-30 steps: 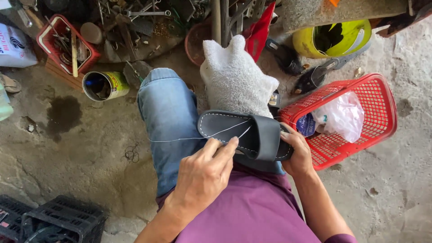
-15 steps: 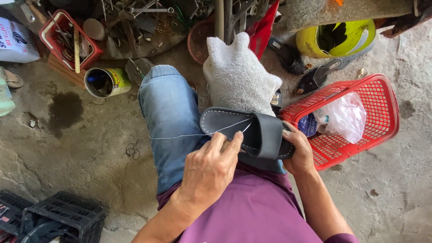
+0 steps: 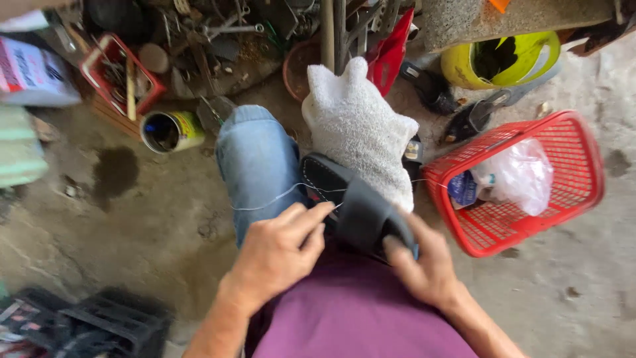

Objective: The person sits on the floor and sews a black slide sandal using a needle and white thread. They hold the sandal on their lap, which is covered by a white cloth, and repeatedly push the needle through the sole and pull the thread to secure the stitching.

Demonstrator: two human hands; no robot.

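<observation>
Head view: black leather slide sandal (image 3: 354, 202) rests on lap against white towelling cloth (image 3: 358, 126). Left hand (image 3: 281, 255) fingers pinch thin white thread (image 3: 265, 199) at sole edge; right hand (image 3: 424, 262) fingers wrap strap. Best kept taut, sandal steady.

needle: too small to tell | black sandal (image 3: 358, 205) heel: hidden under right hand (image 3: 424, 265) | picture motion-blurred

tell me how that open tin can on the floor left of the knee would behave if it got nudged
The tin can lies tipped on its side, open mouth showing, so a nudge would probably roll it across the concrete floor. Its dark inside looks empty, so likely light. The thin metal wall seems stiff rather than fragile.
</observation>
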